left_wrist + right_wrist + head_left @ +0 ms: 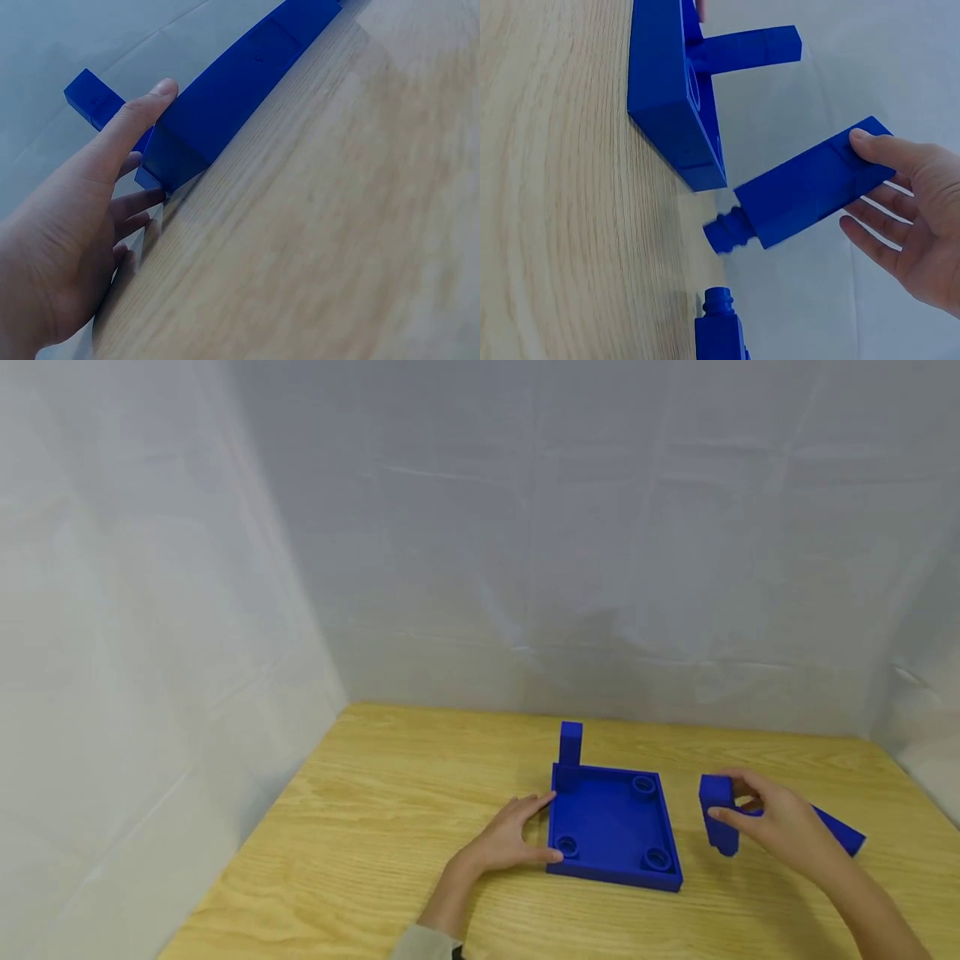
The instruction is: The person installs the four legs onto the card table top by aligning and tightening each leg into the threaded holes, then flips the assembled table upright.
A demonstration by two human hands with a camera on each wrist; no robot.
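A blue square base (pixel 611 878) with round corner sockets lies on the wooden table (pixel 360 843). One blue post (pixel 571 752) stands upright in its far-left corner. My left hand (pixel 517 835) rests against the base's left wall (pixel 225 97) with straight fingers, thumb (pixel 142 112) on the near corner. My right hand (pixel 776 822) pinches a second blue post (pixel 718 822) just right of the base and lifted off the table. In the right wrist view this post (pixel 810 187) is tilted, its round peg (pixel 724 229) pointing at the table beside the base (pixel 664 97).
A third blue post (pixel 843 835) lies on the table behind my right hand; its peg end (pixel 720 330) shows in the right wrist view. White cloth walls (pixel 480 568) enclose the table at the back and both sides. Bare wood extends left of the base.
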